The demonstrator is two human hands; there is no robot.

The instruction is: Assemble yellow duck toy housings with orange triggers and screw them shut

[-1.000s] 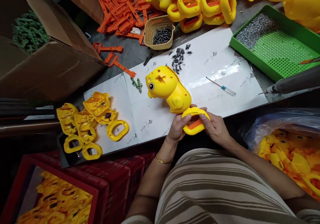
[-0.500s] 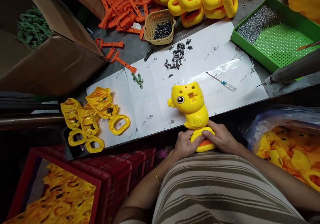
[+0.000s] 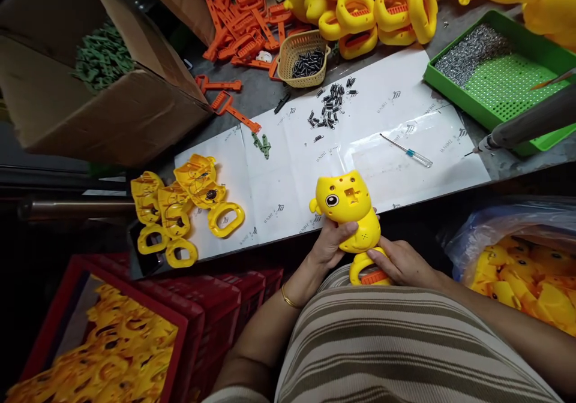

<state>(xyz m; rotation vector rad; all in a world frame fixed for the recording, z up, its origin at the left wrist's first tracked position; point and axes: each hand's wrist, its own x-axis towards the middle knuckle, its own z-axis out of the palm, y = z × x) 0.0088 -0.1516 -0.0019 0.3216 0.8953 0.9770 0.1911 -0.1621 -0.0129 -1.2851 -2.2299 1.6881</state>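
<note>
A yellow plastic animal toy with a printed eye and a ring handle is held close to my body, over the table's front edge. Around its lower body wraps my left hand, thumb across the front. My right hand grips the yellow ring handle, where an orange trigger piece shows inside. Some of the fingers are hidden behind the toy. Beyond it on the white sheet lie a screwdriver with a clear handle and a loose pile of small black springs.
Opened yellow toy halves lie at the left. Behind are orange trigger parts, a basket of springs and a green tray of screws. A powered driver juts in from the right. A cardboard box holds green parts.
My left hand has moved up from the handle to the toy's lower body. My right hand stays at the handle. The view has shifted slightly.
</note>
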